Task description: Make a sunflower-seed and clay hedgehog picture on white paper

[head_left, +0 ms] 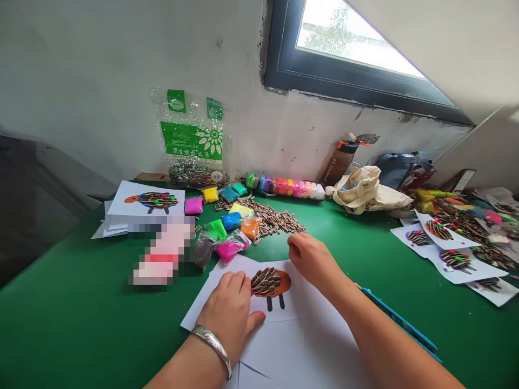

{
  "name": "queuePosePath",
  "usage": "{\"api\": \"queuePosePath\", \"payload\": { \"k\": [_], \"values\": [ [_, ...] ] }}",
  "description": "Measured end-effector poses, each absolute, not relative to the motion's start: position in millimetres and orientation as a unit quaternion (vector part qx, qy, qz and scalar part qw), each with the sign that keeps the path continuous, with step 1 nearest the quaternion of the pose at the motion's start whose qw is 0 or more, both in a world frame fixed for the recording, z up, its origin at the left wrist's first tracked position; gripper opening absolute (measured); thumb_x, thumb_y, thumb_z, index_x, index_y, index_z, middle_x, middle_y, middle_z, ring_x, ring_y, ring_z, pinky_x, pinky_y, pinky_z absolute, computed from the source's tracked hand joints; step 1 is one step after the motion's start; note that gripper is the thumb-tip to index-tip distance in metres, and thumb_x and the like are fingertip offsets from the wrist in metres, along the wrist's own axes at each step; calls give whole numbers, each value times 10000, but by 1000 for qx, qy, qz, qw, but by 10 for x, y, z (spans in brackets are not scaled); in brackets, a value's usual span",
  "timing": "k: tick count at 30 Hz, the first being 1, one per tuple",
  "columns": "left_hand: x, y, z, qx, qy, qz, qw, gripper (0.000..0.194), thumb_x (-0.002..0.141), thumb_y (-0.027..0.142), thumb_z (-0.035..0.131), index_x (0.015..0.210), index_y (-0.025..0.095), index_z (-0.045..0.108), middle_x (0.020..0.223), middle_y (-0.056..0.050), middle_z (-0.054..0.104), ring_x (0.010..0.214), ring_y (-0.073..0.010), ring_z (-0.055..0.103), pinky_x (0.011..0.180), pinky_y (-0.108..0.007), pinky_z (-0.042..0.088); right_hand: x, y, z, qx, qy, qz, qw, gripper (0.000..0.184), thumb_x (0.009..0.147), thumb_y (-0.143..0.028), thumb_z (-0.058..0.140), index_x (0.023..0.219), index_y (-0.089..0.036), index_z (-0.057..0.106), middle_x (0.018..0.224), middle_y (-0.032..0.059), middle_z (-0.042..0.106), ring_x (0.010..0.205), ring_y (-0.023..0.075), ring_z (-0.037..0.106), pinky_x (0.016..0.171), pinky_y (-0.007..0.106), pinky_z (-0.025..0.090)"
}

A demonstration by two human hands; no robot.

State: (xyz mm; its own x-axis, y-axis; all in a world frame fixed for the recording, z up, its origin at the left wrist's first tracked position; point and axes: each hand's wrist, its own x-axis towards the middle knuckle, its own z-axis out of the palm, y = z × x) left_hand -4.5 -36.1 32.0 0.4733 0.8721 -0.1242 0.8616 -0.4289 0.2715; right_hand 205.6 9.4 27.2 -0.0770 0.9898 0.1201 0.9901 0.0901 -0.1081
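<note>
White paper (324, 346) lies before me, bearing an orange clay animal (286, 282) with two dark legs. Striped sunflower seeds (265, 281) overlap across much of its body. My left hand (227, 305), with a silver bangle at the wrist, rests on the sheet at the animal's left side; its thumb is spread from the fingers. Beyond the paper's upper edge, my right hand (314, 262) has its fingers curled in a pinch near the loose seed pile (279, 219). Whatever sits between those fingertips is hidden.
Bagged coloured clay (231, 220) surrounds the seeds. A finished picture (146, 202) tops a paper stack at left, near a pixelated pink thing (164, 254). Behind are a seed bag (192, 140), clay tubs (290, 186), bottle (340, 159) and cloth bag (365, 189). More pictures (454, 259) lie right.
</note>
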Motion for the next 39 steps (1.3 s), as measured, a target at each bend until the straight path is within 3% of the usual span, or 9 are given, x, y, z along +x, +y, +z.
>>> {"api": "queuePosePath", "payload": {
  "k": [3, 7, 10, 14, 20, 25, 35, 39],
  "values": [
    [-47, -358, 298, 848, 510, 21, 142, 484, 752, 301, 682, 1164, 64, 590, 1186, -160, 575, 1117, -305, 494, 964, -429, 431, 2066, -287, 189, -653, -680, 154, 297, 242, 824, -180, 470, 985, -208, 649, 775, 16, 657, 680, 140, 595, 638, 231, 447],
    [-43, -356, 285, 852, 505, 21, 134, 503, 758, 313, 678, 1176, 50, 583, 1195, -171, 573, 1136, -312, 489, 982, -433, 420, 2020, -562, 44, -602, -616, 331, 385, 191, 842, -250, 502, 887, -203, 682, 722, 11, 667, 624, 138, 613, 603, 235, 475],
    [-47, -362, 278, 856, 502, 24, 122, 507, 760, 318, 676, 1180, 49, 581, 1199, -173, 575, 1137, -315, 493, 984, -439, 421, 1966, -602, -3, -597, -608, 355, 385, 187, 855, -244, 512, 910, -226, 690, 782, 7, 693, 637, 135, 620, 600, 233, 481],
    [-73, -367, 242, 861, 495, 37, 106, 516, 748, 325, 688, 1174, 50, 587, 1180, -170, 592, 1112, -319, 515, 960, -449, 448, 1903, -589, 4, -569, -659, 308, 383, 255, 863, -161, 497, 987, -274, 689, 915, -3, 710, 812, 145, 635, 732, 245, 479],
    [-118, -407, 131, 878, 455, 137, 52, 404, 782, 296, 656, 1119, 79, 618, 1105, -155, 639, 1044, -303, 567, 908, -464, 498, 1864, -608, -31, -560, -708, 215, 372, 243, 866, -132, 488, 963, -234, 686, 764, 15, 664, 699, 137, 593, 638, 230, 448],
    [-82, -449, 41, 889, 405, 216, 8, 392, 836, 254, 568, 1194, 95, 574, 1226, -157, 588, 1168, -306, 508, 943, -456, 490, 1857, -622, -51, -571, -705, 210, 366, 213, 864, -123, 494, 919, -231, 670, 764, 3, 653, 692, 126, 579, 639, 219, 432],
    [-12, -419, -70, 897, 407, 175, 20, 529, 822, 290, 578, 1301, 85, 491, 1327, -172, 514, 1225, -328, 471, 954, -461, 481, 1799, -605, -44, -588, -682, 231, 368, 216, 849, -105, 471, 939, -222, 628, 825, -1, 656, 737, 132, 581, 671, 227, 426],
    [3, -442, -71, 898, 409, 155, 44, 551, 808, 303, 601, 1312, 114, 487, 1345, -172, 494, 1247, -342, 440, 961, -474, 469, 1775, -603, -47, -598, -688, 220, 348, 163, 867, -136, 452, 807, -192, 592, 753, 4, 625, 680, 133, 554, 622, 228, 411]
  ]
}}
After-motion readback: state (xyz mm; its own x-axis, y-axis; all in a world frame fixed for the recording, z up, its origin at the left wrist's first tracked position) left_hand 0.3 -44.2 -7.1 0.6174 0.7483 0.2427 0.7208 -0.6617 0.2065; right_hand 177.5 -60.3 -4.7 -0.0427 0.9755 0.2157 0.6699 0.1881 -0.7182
